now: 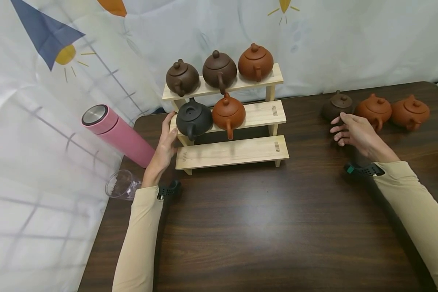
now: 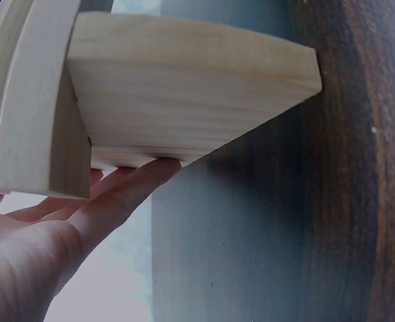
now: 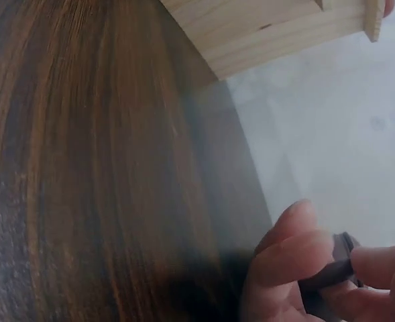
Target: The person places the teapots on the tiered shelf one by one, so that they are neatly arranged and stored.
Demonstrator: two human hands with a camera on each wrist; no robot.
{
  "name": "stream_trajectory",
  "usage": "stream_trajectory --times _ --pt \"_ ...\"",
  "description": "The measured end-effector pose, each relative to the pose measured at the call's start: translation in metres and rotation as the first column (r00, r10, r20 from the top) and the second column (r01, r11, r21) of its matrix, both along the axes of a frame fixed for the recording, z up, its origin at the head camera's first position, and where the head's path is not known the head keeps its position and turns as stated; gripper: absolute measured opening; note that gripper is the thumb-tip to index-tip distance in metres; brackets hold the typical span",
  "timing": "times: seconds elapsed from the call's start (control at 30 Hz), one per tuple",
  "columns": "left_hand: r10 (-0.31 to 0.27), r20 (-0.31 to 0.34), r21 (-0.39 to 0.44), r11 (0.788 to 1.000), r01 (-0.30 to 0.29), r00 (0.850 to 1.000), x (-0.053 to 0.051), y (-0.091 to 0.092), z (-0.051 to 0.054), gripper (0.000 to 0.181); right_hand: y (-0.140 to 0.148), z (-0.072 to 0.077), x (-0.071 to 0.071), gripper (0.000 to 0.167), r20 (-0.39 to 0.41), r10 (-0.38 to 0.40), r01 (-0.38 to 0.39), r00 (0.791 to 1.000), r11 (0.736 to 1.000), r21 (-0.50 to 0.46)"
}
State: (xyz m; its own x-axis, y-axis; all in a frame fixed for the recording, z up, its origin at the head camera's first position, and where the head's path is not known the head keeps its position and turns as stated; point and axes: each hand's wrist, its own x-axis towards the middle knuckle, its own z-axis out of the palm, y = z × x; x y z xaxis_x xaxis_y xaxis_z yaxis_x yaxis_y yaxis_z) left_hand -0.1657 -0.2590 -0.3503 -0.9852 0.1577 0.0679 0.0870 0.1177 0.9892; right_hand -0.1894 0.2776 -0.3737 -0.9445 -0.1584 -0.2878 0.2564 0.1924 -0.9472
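Note:
At its left end, a three-tier wooden stand (image 1: 231, 152) is touched by my left hand (image 1: 161, 150). In the left wrist view, nearly straight fingers (image 2: 127, 194) rest along a wooden leg (image 2: 184, 94); the thumb cannot be made out there. My right hand (image 1: 361, 134) is at a small dark brown teapot (image 1: 337, 104) on the table, its fingers loosely bent and apart in front of the pot. The pot's handle is hidden by the hand. The right wrist view shows part of a dark surface (image 3: 338, 265) between the fingers; whether they touch it is unclear.
Dark brown teapots (image 1: 219, 71) and an orange-brown one (image 1: 255, 63) stand on the top tier. A black teapot (image 1: 194, 117) and an orange-brown teapot (image 1: 228, 112) share the middle tier. Two orange-brown teapots (image 1: 410, 112) sit far right. A pink flask (image 1: 122, 138) and clear cup (image 1: 122, 184) stand left.

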Motion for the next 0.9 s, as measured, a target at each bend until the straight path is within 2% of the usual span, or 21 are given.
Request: stream_trajectory --times 0.13,0.23,0.33,0.5,0.67,0.9 --pt "-0.007 0.003 0.008 1.000 0.007 1.000 0.000 0.001 -0.001 0.067 0.000 0.001 0.003 0.033 0.011 -0.035 0.036 0.999 0.994 -0.105" --pt "-0.012 -0.001 0.014 1.000 0.012 1.000 0.000 0.001 -0.001 0.067 -0.001 0.004 0.008 0.031 0.020 -0.059 0.062 0.998 0.978 -0.199" --pt "-0.015 -0.004 0.023 1.000 0.015 1.000 -0.001 0.001 -0.001 0.066 -0.002 0.006 0.012 0.031 0.017 -0.079 0.080 0.997 0.964 -0.254" --pt "-0.019 -0.001 0.027 0.999 0.019 1.000 -0.002 0.002 -0.001 0.066 -0.004 0.013 0.024 0.031 -0.036 -0.121 0.107 0.992 0.954 -0.279" --pt "-0.010 0.007 0.016 1.000 0.010 1.000 -0.001 0.001 0.000 0.065 -0.007 0.031 0.036 0.031 -0.109 -0.147 0.110 0.983 0.951 -0.290" --pt "-0.016 0.004 0.000 1.000 0.016 1.000 0.000 -0.001 0.000 0.065 -0.017 0.060 0.054 0.031 -0.204 -0.099 0.034 0.974 0.953 -0.301"
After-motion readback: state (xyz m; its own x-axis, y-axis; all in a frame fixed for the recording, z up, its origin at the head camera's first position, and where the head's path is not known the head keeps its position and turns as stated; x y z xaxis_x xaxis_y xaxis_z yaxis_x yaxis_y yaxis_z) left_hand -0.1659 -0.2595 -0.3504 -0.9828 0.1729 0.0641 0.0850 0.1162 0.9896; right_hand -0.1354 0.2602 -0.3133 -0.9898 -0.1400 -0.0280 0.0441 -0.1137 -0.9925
